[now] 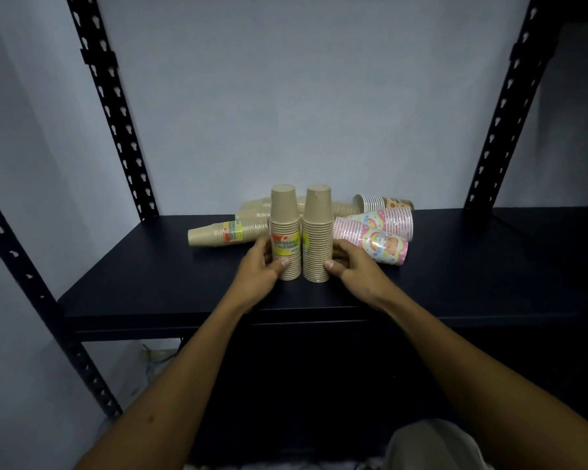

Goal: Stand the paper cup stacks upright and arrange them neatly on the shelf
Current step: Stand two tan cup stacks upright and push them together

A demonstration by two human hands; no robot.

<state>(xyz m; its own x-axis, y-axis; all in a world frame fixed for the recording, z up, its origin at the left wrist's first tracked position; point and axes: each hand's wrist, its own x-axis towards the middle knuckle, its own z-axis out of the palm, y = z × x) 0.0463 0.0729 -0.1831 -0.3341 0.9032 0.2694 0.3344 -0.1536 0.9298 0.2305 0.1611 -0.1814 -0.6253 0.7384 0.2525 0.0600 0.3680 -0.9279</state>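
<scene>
Two tan paper cup stacks stand upright side by side near the middle of the dark shelf (150, 283). My left hand (258, 266) grips the base of the left upright stack (285, 228), which carries a yellow label. My right hand (353, 266) grips the base of the right upright stack (317, 232). Behind them more stacks lie on their sides: a tan labelled stack (218, 232) to the left, other tan ones (255, 206) at the back, and two pink patterned stacks (370, 237) (392, 220) to the right.
A white striped stack with a brown end (384, 202) lies at the back right. Black perforated uprights (116, 106) (510, 96) frame the shelf against a pale wall. The shelf's front edge (286, 322) runs under my forearms.
</scene>
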